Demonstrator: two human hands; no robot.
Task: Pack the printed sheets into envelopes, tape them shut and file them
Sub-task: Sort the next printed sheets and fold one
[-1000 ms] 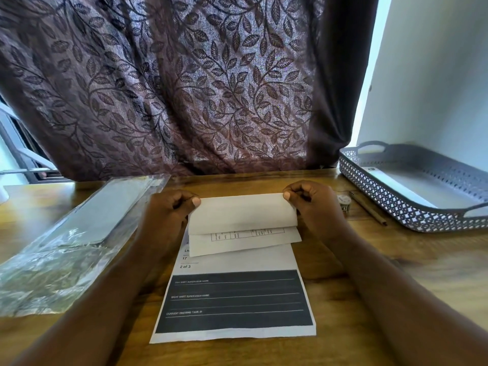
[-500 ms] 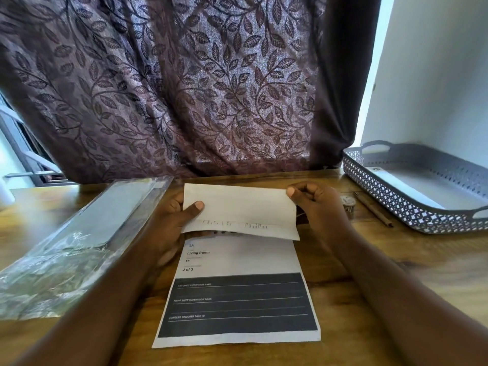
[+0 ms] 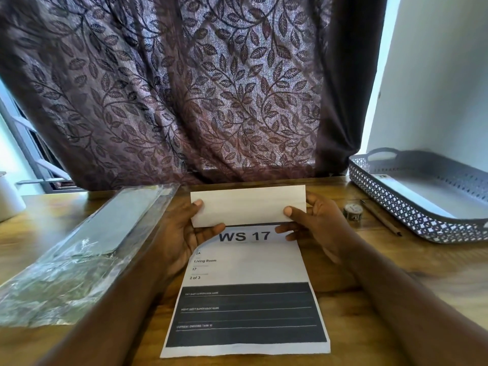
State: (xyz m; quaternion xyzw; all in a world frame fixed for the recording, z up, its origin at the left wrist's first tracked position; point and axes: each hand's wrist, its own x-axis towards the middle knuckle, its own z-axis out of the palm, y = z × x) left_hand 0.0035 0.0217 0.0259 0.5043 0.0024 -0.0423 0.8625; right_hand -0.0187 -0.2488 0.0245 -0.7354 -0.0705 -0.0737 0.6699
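A folded white sheet (image 3: 248, 204) is held up above the wooden table (image 3: 396, 262), its blank side toward me. My left hand (image 3: 182, 233) grips its left end, thumb on top. My right hand (image 3: 314, 223) grips its right end. Beneath it a printed sheet (image 3: 245, 299) headed "WS 17" lies flat on the table, with a dark block of lines in its lower half. A clear plastic pack of envelopes (image 3: 87, 241) lies to the left. A small roll of tape (image 3: 353, 211) sits to the right of my right hand.
A grey perforated tray (image 3: 412, 207) with handles stands at the right, a white envelope or sheet inside it. A pencil (image 3: 381, 217) lies between the tape and tray. A patterned curtain hangs behind the table. A white object (image 3: 8, 196) is at the far left.
The folded sheet has been lifted off the printed sheet and raised away from me, uncovering the "WS 17" heading. Both hands shifted their grip to its ends.
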